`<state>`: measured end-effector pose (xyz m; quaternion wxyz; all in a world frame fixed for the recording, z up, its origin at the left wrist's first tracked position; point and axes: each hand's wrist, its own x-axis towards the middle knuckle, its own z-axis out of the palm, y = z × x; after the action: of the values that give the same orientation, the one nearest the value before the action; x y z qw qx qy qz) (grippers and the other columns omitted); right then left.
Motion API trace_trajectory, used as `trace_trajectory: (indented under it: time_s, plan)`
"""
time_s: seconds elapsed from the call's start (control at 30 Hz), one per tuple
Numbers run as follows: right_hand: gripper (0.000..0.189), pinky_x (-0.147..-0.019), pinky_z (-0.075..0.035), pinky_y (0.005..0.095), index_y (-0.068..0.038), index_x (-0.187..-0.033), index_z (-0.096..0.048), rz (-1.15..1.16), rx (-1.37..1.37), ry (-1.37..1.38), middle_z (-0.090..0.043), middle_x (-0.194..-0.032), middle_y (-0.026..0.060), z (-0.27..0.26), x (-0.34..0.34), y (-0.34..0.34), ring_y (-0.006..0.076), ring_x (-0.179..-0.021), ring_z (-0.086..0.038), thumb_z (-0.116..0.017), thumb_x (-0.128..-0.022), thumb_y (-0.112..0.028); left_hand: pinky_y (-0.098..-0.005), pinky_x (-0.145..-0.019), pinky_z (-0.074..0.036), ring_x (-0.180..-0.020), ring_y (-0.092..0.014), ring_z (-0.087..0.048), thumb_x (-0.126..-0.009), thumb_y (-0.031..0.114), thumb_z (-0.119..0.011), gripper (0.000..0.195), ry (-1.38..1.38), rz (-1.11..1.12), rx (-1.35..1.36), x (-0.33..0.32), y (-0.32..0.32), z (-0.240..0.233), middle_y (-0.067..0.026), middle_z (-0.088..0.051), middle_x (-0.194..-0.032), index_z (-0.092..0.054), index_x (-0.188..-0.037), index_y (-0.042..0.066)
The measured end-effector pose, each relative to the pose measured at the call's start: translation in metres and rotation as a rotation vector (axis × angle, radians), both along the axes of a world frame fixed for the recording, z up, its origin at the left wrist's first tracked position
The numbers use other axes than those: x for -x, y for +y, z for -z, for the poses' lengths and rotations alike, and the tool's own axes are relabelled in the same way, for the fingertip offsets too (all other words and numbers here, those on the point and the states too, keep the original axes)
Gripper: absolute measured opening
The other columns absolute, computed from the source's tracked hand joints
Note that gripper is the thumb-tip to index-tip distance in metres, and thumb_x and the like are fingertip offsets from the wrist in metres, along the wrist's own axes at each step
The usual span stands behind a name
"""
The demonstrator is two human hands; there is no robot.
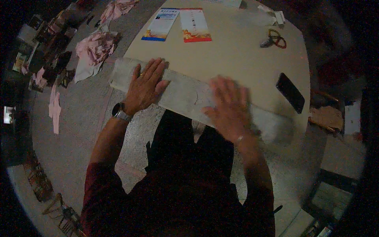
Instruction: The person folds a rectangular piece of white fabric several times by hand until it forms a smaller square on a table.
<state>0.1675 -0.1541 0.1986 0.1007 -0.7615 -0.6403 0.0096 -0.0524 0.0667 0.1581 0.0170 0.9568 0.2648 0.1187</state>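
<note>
A long pale strip (185, 89) of folded sheet material lies slantwise along the near edge of the table (237, 56); whether it is cloth or plastic film I cannot tell. My left hand (148, 83) rests palm down on its left part, thumb spread from the fingers, a dark-faced watch (119, 111) on that wrist. Over the strip's right half is my right hand (229, 103), palm down, fingers apart and blurred by motion. Contact under the right palm is hidden. A few creases show in the strip between my hands. Neither hand grips anything.
A dark phone (290, 93) lies at the table's right. Scissors with orange-brown handles (276, 38) are farther back. Two printed leaflets (196, 25) lie at the far left. Pink cloth (96, 50) is heaped on the floor to the left, and a cushioned chair (327, 117) stands right.
</note>
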Motion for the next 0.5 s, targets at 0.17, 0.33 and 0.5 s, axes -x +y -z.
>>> trace_trajectory:
  time_s: [0.17,0.33,0.5]
  plan:
    - [0.078,-0.118,-0.013,0.0633,-0.009,-0.154,-0.034,0.065,0.041,-0.075,-0.031,-0.161,0.0123,0.012,-0.021,-0.032,0.0343,-0.15,-0.023,-0.058,-0.094,-0.051,-0.0623,-0.118,-0.017,-0.15,-0.03,-0.03,-0.103,0.044,-0.046,0.06,0.019,-0.023,-0.016,0.0,0.001,0.001,-0.0122,-0.035,-0.161,-0.036,-0.154,0.013]
    - [0.078,-0.117,-0.014,0.0661,-0.009,-0.155,-0.033,0.086,0.034,-0.054,-0.032,-0.16,0.0135,0.022,-0.031,-0.043,0.0364,-0.149,-0.025,-0.059,-0.094,-0.05,-0.0599,-0.119,-0.016,-0.15,-0.03,-0.029,-0.103,0.041,-0.048,0.059,0.076,-0.051,0.0,-0.006,-0.003,-0.001,-0.0112,-0.035,-0.161,-0.036,-0.155,0.014]
    - [0.074,-0.119,-0.011,0.06,-0.007,-0.156,-0.03,0.293,0.062,-0.152,-0.032,-0.16,0.0158,0.023,-0.066,-0.105,0.036,-0.15,-0.024,-0.06,-0.095,-0.037,-0.0591,-0.12,-0.015,-0.151,-0.03,-0.028,-0.104,0.039,-0.046,0.058,0.031,-0.003,-0.011,0.003,0.001,0.005,-0.0103,-0.034,-0.162,-0.035,-0.156,0.014]
